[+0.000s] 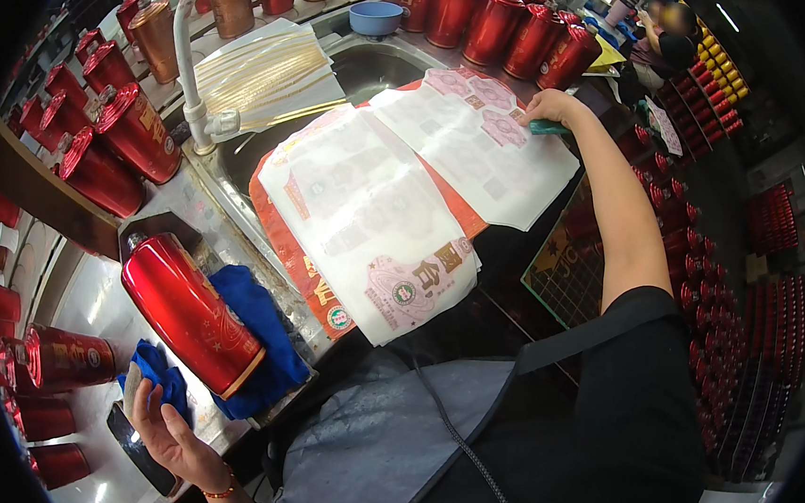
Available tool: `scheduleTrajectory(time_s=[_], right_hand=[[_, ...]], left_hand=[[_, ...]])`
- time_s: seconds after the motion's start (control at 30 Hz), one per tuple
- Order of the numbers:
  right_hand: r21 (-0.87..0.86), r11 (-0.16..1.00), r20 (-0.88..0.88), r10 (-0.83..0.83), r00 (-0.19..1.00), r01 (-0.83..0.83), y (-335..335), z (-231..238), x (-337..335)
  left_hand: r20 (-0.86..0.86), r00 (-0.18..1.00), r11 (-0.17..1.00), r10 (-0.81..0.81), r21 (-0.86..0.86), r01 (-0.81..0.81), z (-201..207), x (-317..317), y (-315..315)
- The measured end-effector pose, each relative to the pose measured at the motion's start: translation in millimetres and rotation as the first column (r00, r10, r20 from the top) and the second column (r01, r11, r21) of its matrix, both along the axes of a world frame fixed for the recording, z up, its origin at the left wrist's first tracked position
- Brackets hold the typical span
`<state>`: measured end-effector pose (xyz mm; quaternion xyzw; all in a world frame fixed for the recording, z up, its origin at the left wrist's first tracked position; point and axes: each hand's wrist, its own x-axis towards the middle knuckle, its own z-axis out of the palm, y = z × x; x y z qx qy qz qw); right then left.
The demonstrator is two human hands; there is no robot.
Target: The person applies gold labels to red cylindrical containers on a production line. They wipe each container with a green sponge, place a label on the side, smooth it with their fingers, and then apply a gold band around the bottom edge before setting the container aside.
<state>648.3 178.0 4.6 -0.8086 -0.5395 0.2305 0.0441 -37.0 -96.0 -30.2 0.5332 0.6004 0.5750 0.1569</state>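
Note:
My right hand [557, 110] is at the far right edge of the paper sheets, fingers closed round a small flat teal piece [548, 128], perhaps a scraper. Under its fingertips lies a white decal sheet [512, 180] with pink printed shapes. Beside that sheet rests a stack of whitish decal sheets [358, 220], the front one printed in purple and gold. Both lie on a red printed sheet [319, 292] across the sink. My left hand [178, 437] is held up with spread fingers, one in a greyish cover. Closest to it are a blue cloth [159, 369] and a shiny red bottle [185, 305], tilted on another blue cloth [271, 355].
A white curved tap [191, 55] rises beside the steel sink [370, 65]. Gold strips [265, 70] on white paper and a blue bowl [375, 18] lie behind. Red bottles crowd the left, back and right. A dark phone-like object [134, 448] sits below my left hand. Another person sits far right.

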Motion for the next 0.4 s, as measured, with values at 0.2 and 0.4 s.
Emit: scheduleTrajectory(time_s=[0.2, 0.4], right_hand=[[-0.012, 0.997, -0.12, -0.071, 0.99, 0.07, -4.6, 4.1, -3.4], [0.049, 0.999, -0.081, -0.001, 0.997, 0.005, -2.8, -2.5, 3.7]], left_hand=[[-0.002, 1.0, 1.0, -0.002, 0.006, 0.002, -0.9, 0.2, 1.6], [0.019, 0.999, 0.999, -0.049, 0.003, 0.049, 0.6, 4.0, 2.2]])
